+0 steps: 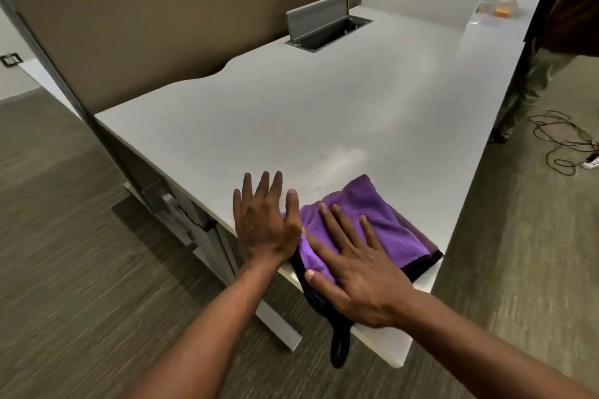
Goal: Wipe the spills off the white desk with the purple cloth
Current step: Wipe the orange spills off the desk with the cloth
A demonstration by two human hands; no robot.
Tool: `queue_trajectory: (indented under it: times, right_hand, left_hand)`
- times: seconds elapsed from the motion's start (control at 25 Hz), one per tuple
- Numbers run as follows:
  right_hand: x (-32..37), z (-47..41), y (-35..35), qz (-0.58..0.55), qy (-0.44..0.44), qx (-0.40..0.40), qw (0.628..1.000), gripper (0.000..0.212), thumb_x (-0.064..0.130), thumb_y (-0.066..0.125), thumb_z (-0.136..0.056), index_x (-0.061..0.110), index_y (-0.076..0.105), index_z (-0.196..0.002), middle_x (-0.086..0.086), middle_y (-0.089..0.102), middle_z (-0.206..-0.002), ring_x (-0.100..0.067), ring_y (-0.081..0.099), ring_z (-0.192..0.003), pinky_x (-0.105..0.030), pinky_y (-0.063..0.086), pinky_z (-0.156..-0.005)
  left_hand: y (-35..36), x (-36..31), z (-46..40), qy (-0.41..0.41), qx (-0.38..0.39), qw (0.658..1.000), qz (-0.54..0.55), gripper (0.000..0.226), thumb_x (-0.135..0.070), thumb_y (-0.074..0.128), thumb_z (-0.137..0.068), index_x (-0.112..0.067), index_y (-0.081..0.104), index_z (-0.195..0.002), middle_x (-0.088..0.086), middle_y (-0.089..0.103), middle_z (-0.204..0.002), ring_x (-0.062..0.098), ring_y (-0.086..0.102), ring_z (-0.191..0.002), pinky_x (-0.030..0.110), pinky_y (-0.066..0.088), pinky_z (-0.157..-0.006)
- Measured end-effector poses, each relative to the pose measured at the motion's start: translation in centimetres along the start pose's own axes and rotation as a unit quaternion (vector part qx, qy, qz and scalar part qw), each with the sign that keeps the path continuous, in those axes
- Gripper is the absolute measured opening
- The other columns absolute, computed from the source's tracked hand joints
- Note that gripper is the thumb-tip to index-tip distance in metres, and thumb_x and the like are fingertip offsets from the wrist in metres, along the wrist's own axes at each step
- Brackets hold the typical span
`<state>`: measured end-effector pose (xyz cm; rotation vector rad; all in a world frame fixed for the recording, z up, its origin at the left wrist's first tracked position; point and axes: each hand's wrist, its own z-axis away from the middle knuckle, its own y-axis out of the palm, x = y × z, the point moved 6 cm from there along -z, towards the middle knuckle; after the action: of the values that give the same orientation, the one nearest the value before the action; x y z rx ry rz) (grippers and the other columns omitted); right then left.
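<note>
A purple cloth [379, 220] with a black border lies folded at the near edge of the white desk [291, 113]. A black loop of the cloth hangs over the edge. My right hand [353, 272] lies flat on the cloth with fingers spread, pressing it down. My left hand [264, 220] rests flat on the desk just left of the cloth, fingers spread, its thumb side touching the cloth's edge. Faint cloudy smears show on the desk beyond the cloth, around the middle.
A grey cable box [327, 24] with its lid up sits at the back of the desk by the brown partition [146, 26]. Another person [557, 26] stands at the far right corner. Cables and a power strip [570, 146] lie on the floor at right.
</note>
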<state>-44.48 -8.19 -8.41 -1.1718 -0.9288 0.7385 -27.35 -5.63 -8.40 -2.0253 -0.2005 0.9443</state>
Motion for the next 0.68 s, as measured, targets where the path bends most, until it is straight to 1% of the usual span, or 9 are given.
queue_trajectory:
  times: [0.08,0.16,0.24,0.32,0.4,0.52,0.6,0.68]
  right_hand:
    - [-1.1,-1.3,-0.5,0.016,-0.043,0.037,0.998,0.065,0.067,0.017,-0.102,0.052,-0.021,-0.153,0.009,-0.037,-0.163,-0.005,-0.039,-0.146,-0.043,-0.022,-0.122]
    - [-2.7,-4.5,-1.3,0.035,-0.063,0.053,0.996,0.062,0.07,0.01,-0.099,0.053,-0.011,-0.155,0.01,-0.03,-0.166,-0.006,-0.034,-0.149,-0.044,-0.019,-0.124]
    - [-4.1,-8.4,-2.0,0.041,-0.035,0.046,0.997,0.068,0.075,0.002,-0.094,0.051,-0.003,-0.157,0.009,-0.022,-0.169,-0.009,-0.026,-0.153,-0.048,-0.013,-0.126]
    - [-4.9,-11.9,-2.4,0.037,0.009,0.027,0.999,0.069,0.074,0.003,-0.095,0.048,0.0,-0.158,0.006,-0.016,-0.171,-0.013,-0.019,-0.156,-0.051,-0.009,-0.126]
    - [-4.9,-13.6,-2.6,0.031,0.032,0.007,0.999,0.066,0.07,0.006,-0.097,0.048,-0.001,-0.158,0.004,-0.014,-0.171,-0.016,-0.015,-0.157,-0.053,-0.009,-0.126]
    - [-4.5,-11.0,-2.1,0.023,0.019,-0.009,1.0,0.06,0.07,0.008,-0.099,0.053,-0.009,-0.154,0.007,-0.016,-0.17,-0.017,-0.016,-0.157,-0.052,-0.01,-0.126]
    - [-4.1,-6.6,-1.7,0.018,-0.006,-0.018,1.0,0.057,0.073,0.002,-0.095,0.061,-0.017,-0.147,0.011,-0.021,-0.168,-0.013,-0.022,-0.155,-0.048,-0.014,-0.126]
    - [-3.9,-3.0,-1.6,0.012,-0.023,-0.009,1.0,0.058,0.074,0.0,-0.092,0.065,-0.019,-0.145,0.017,-0.026,-0.166,-0.008,-0.029,-0.152,-0.043,-0.018,-0.124]
  left_hand:
    - [0.0,0.2,-0.3,-0.036,-0.009,0.998,-0.057,0.077,-0.062,0.02,-0.095,-0.018,0.052,-0.15,0.01,0.045,-0.159,0.032,0.018,-0.157,0.055,0.004,-0.127]
    - [0.1,0.4,-0.5,-0.076,0.018,0.991,-0.106,0.08,-0.064,0.019,-0.095,-0.017,0.044,-0.155,0.013,0.035,-0.164,0.036,0.01,-0.158,0.059,-0.002,-0.125]
    - [0.4,0.5,-0.5,-0.086,0.044,0.989,-0.115,0.081,-0.064,0.018,-0.095,-0.016,0.034,-0.159,0.014,0.027,-0.167,0.036,0.006,-0.158,0.06,-0.001,-0.125]
    - [0.5,0.3,-0.7,-0.071,0.052,0.991,-0.101,0.079,-0.061,0.018,-0.096,-0.019,0.029,-0.162,0.011,0.024,-0.169,0.033,0.006,-0.159,0.058,0.001,-0.126]
    - [0.5,0.2,-1.1,-0.05,0.05,0.993,-0.092,0.076,-0.059,0.015,-0.097,-0.022,0.025,-0.163,0.008,0.023,-0.17,0.029,0.007,-0.159,0.057,0.001,-0.126]
    - [0.8,0.5,-1.1,-0.044,0.056,0.995,-0.071,0.075,-0.057,0.009,-0.096,-0.025,0.025,-0.163,0.004,0.026,-0.169,0.024,0.012,-0.158,0.057,0.0,-0.126]
    - [0.8,0.4,-0.8,-0.046,0.061,0.995,-0.057,0.075,-0.057,0.009,-0.096,-0.027,0.025,-0.162,0.001,0.027,-0.169,0.021,0.012,-0.159,0.056,-0.002,-0.126]
    - [1.0,0.2,-0.8,-0.046,0.082,0.993,-0.068,0.075,-0.059,0.01,-0.095,-0.028,0.023,-0.162,0.0,0.025,-0.169,0.021,0.01,-0.159,0.056,-0.005,-0.126]
